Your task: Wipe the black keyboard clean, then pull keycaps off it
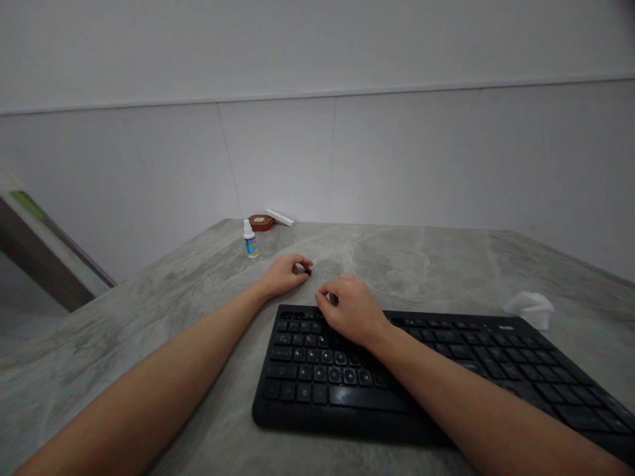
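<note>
Left hand (284,275) rests on the grey surface (421,258) just beyond the black keyboard (446,360), its grip closed on a small dark piece (307,271), possibly a keycap. Right hand (353,315) sits curled over the keyboard's top-left keys; whether its grip holds anything I cannot tell. Risk: the piece is tiny, and a loose pinch could let it skitter across the surface toward the small bottle (251,240).

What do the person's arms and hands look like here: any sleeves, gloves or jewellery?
The left arm and right arm are bare to the frame edge, no sleeves. The left hand and right hand are ungloved; no watch, bracelet or ring shows.
</note>
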A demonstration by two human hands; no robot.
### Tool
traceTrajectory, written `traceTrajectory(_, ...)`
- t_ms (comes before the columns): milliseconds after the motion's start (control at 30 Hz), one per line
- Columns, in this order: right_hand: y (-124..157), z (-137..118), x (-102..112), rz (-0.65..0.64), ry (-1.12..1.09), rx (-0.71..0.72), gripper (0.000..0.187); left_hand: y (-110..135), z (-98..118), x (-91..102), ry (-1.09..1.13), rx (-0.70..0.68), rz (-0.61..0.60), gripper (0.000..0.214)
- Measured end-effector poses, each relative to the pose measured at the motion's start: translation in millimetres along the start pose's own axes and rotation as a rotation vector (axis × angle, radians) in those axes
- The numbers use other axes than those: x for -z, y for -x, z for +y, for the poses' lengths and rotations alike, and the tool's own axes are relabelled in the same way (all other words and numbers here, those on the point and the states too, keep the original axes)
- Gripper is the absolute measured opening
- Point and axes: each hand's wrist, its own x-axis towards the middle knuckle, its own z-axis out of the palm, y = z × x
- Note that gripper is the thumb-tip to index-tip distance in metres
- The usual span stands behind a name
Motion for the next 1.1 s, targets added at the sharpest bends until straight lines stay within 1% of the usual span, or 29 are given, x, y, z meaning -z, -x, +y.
traceTrajectory(667,0.2,-1.2,0.9,0.009,0.0,0.003,0.021,-1.4,-1.9,-0.4,0.027,0.009,0.011,0.022)
traceTrajectory(867,0.4,0.3,-0.4,0.016,-0.011,0.012,0.021,0.1,-0.6,0.2,0.086,0.027,0.03,0.02)
traceTrajectory(967,1.1,-0.4,0.3,0.013,-0.022,0.028,0.02,-0.2,-2.4,1.0,0.154,0.074,0.082,0.021)
traceTrajectory(1100,3.1,-2.0,3.6,-0.004,-0.054,0.073,0.017,2.6,-6.5,1.6,0.285,0.241,0.216,0.025)
